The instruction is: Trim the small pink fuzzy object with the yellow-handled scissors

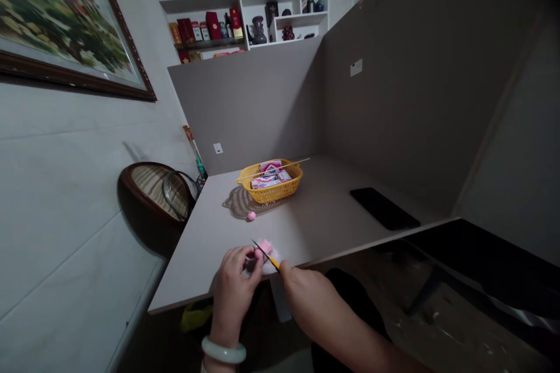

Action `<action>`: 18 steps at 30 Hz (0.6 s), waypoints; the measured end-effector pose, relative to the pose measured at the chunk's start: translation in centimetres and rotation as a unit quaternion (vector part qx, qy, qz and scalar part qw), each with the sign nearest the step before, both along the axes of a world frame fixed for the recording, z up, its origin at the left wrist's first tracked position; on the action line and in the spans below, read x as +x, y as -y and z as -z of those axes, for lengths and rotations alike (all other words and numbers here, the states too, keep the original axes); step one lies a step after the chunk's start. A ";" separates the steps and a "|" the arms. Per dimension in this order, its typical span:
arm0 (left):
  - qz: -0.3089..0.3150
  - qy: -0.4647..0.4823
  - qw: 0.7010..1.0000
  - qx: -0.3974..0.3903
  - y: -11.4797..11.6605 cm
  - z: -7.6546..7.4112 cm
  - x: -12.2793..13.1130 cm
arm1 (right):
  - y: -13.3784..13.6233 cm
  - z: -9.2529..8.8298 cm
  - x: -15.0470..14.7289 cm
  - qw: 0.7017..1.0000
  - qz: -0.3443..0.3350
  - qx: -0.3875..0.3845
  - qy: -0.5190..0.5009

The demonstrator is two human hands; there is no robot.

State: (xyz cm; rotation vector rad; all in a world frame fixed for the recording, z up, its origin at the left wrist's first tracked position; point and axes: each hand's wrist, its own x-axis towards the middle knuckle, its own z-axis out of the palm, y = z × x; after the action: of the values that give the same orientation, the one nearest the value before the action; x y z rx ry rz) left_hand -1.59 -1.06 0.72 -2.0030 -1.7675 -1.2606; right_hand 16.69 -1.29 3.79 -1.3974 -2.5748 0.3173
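Head view: left hand [234, 273] is pinching a pink lump [258, 254] near the table's [196, 268] front edge; right hand [301, 287] is gripping a yellow-handled blade [274, 263] beside it, contact unclear. Pink ball [251, 216] is lying between hands and yellow basket [276, 193].

A: Tool first?

B: Slim tool [274, 263], dark thin blade, yellow handle. Held slanting, tip away from the person and to their left.

A: Pink material?

B: Blocky pink piece [266, 245] under the blade line — contact unclear from here. Small pink lump [258, 253] pinched just beside it, partly hidden.

A: Underneath?

B: Crumpled, whitish translucent wrap [270, 268], near the table edge [192, 296].

A: Anything further out?

B: One pink ball [251, 216] — roughly round, resting apart on the tabletop.
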 end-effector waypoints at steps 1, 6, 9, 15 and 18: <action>0.001 -0.001 1.000 -0.002 0.0 -0.1 0.0 | 0.2 0.4 0.3 1.000 0.002 -0.006 0.000; 0.003 -0.017 1.000 -0.002 0.1 -0.3 0.5 | 0.8 1.4 1.4 1.000 0.007 0.003 -0.004; 0.002 -0.028 1.000 0.007 0.1 -0.1 0.5 | 0.0 0.6 0.7 1.000 -0.003 0.018 0.001; -0.002 -0.044 0.999 0.014 0.2 0.3 0.4 | 0.1 1.5 0.9 1.000 0.006 0.011 -0.027; 0.008 -0.057 0.998 0.008 0.4 -0.1 0.5 | 0.8 2.6 1.8 0.999 0.016 0.006 -0.035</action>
State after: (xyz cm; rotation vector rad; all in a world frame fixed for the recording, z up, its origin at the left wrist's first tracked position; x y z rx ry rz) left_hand -1.07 -1.42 0.78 -2.0414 -1.6861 -1.1365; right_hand 18.45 -2.12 1.17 -1.3970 -2.4923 0.3398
